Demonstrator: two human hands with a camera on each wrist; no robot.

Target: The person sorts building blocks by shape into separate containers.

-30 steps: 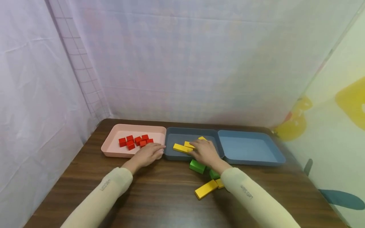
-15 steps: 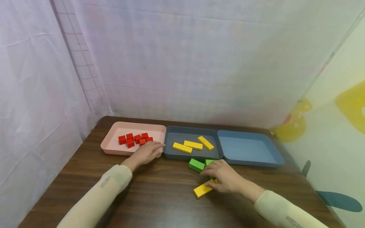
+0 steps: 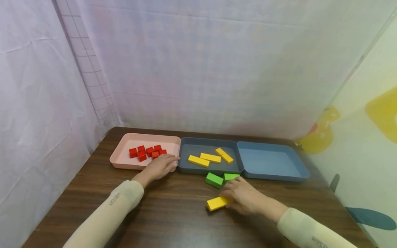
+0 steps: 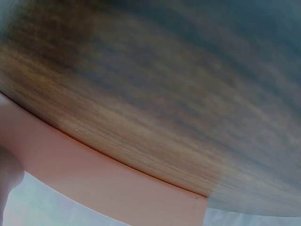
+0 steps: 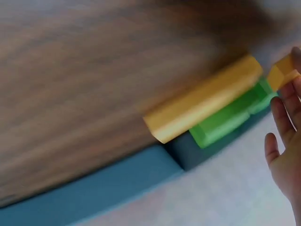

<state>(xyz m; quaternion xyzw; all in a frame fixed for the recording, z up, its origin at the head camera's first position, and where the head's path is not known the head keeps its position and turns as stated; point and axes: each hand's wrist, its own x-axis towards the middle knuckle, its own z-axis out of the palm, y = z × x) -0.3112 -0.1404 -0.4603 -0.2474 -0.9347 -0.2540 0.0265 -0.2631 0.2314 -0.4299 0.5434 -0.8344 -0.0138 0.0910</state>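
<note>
My right hand (image 3: 243,196) pinches a yellow rectangular block (image 3: 217,203) over the near middle of the table. In the right wrist view that held yellow block (image 5: 283,71) shows between thumb and fingertips at the right edge. A second yellow block (image 5: 202,101) lies on the table there, hidden by the hand in the head view. Beyond the hand are two green blocks (image 3: 214,180), close to the dark grey tray (image 3: 186,169). My left hand (image 3: 160,166) rests at the pink tray's (image 3: 125,165) near right corner, fingers loosely extended and holding nothing.
Several red cubes (image 3: 141,156) lie in the pink tray. Three yellow blocks (image 3: 210,158) lie in the dark grey tray. A blue tray (image 3: 271,160) stands to its right, in the same row. White curtains (image 3: 198,69) hang behind the brown wooden table (image 3: 173,213).
My right hand has come back from the dark grey tray, leaving a yellow block there, and has taken hold of another yellow block on the table. The left hand has stayed put.
</note>
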